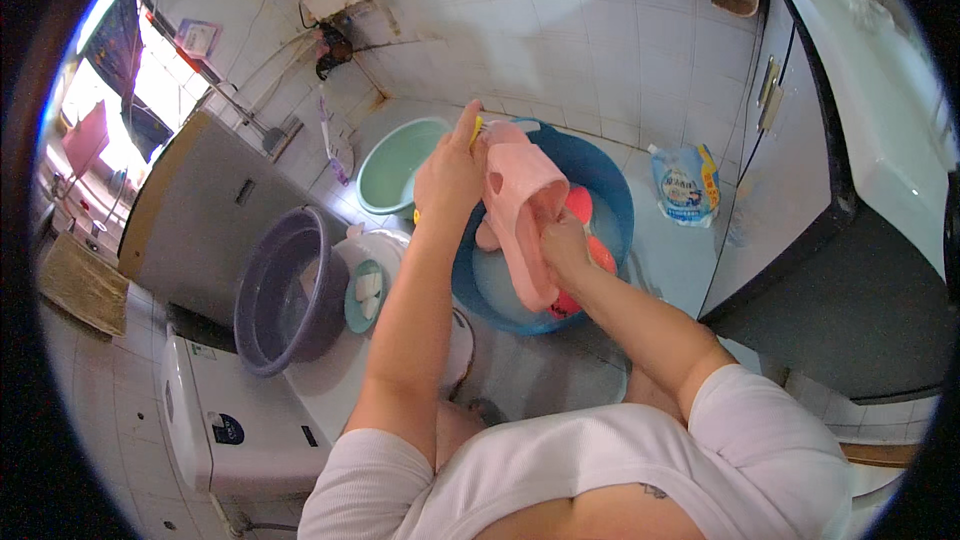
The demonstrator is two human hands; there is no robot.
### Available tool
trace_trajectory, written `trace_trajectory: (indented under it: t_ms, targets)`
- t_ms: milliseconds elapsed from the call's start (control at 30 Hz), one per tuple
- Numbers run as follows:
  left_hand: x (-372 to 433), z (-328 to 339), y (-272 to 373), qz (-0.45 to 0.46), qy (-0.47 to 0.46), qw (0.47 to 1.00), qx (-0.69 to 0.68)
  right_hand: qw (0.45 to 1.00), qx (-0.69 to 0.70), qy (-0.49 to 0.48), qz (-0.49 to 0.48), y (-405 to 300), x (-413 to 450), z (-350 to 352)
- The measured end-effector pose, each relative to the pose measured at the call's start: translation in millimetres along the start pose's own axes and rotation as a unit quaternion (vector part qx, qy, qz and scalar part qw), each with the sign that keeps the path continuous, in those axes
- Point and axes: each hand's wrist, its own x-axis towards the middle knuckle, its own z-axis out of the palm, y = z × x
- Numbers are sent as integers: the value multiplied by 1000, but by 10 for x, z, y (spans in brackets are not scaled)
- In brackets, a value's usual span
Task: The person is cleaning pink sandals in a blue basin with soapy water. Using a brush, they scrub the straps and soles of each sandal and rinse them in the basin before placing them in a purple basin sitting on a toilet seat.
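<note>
A pink plastic slide slipper (517,187) is held tilted above a blue basin (615,172). My right hand (566,247) grips it, with the fingers reaching in at the foot opening. By the slipper's toe, my left hand (448,176) is closed around a yellow tool, probably a brush (477,131), mostly covered by the fingers. Cloudy water (495,281) fills the bottom of the basin. Red-pink footwear (602,253) lies in there, partly behind my right hand and the slipper. Another pink piece (487,235) shows at the slipper's left.
Left of the blue basin are a green basin (397,165), a purple basin (285,292) and a soap dish (365,296) with white soap pieces. A detergent pouch (685,186) lies on the floor at right, near a cabinet (780,135). A white tiled wall (517,37) rises behind.
</note>
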Motion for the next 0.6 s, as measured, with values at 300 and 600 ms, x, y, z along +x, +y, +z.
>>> trace_trajectory:
  t_ms: [300,600]
  targets:
    - [-386,14,153,-5,9,999,51,999,-16,34,-30,-233,-130,33]
    - [-474,83,492,2,-64,997,35,962,264,8,-71,-427,46,-132]
